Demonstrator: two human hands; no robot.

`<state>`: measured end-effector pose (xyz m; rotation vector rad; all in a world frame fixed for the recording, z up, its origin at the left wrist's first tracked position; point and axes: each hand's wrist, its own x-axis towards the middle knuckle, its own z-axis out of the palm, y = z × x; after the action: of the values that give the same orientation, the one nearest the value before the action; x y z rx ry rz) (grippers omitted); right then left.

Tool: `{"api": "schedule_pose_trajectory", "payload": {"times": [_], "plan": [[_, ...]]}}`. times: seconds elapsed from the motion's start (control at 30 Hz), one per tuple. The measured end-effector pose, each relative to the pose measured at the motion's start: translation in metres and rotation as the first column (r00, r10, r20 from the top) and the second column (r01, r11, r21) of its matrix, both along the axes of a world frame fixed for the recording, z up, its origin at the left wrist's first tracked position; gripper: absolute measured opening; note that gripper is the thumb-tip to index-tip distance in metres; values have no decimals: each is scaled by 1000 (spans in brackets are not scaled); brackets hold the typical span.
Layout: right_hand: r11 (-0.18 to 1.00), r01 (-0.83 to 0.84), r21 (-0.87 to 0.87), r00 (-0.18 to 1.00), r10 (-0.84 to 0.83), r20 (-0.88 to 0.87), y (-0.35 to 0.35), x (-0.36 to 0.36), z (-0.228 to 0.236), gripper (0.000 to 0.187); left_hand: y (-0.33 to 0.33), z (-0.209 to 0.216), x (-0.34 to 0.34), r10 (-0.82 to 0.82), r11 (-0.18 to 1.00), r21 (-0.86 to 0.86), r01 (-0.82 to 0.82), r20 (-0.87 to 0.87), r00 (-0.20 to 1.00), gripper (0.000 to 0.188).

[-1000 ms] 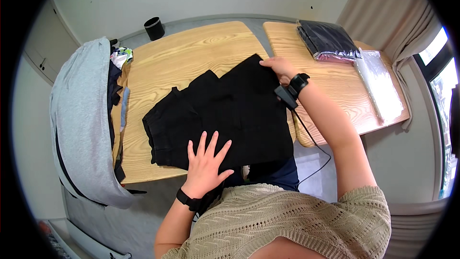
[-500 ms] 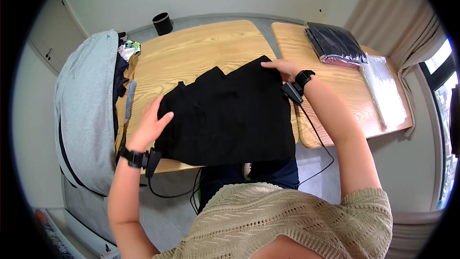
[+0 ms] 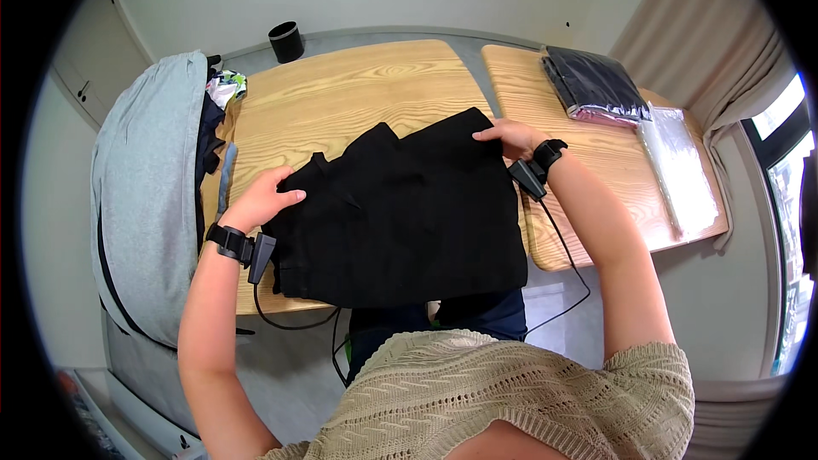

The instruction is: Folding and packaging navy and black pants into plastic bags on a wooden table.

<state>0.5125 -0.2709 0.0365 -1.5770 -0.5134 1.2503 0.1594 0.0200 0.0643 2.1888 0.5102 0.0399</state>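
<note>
A black folded garment [image 3: 409, 213] lies across the near part of the wooden table, its near edge overhanging the front. Whether it is trousers or a top I cannot make out. My left hand [image 3: 266, 199] holds its upper left edge, the thumb on top and the fingertips partly tucked out of sight. At the far right corner, my right hand [image 3: 511, 136] pinches the cloth with the thumb above and the other fingers beneath. Each wrist wears a black strap with a cabled box.
Left of the wooden table [image 3: 349, 77], a grey cloth [image 3: 145, 196] drapes over a pile of clothes. On a second table [image 3: 562, 179] at right sit dark packaged garments [image 3: 594, 83] and clear plastic bags [image 3: 677, 170]. A black bin [image 3: 286, 43] stands by the back wall.
My left hand has closed from a spread pose onto the garment's left edge. The garment's left side has shifted slightly left and toward me; my right hand keeps its corner.
</note>
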Motion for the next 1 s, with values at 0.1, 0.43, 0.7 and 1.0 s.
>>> {"api": "schedule_pose_trajectory", "payload": {"times": [0.1, 0.43, 0.7, 1.0], "plan": [[998, 24, -65, 997, -29, -75, 1, 2, 2, 25, -4, 3, -4, -32, 998, 47, 33, -25, 999, 46], [982, 21, -188, 999, -13, 45, 4, -4, 16, 20, 6, -4, -16, -218, 946, -270, 178, -127, 968, 47], [998, 7, 59, 999, -4, -54, 12, 0, -2, 32, 2, -12, -19, -134, 852, -522, 46, -134, 982, 43], [974, -123, -189, 953, 169, 253, 18, 4, 1, 26, 3, -10, -6, -35, 998, -64, 10, -415, 909, 28]]}}
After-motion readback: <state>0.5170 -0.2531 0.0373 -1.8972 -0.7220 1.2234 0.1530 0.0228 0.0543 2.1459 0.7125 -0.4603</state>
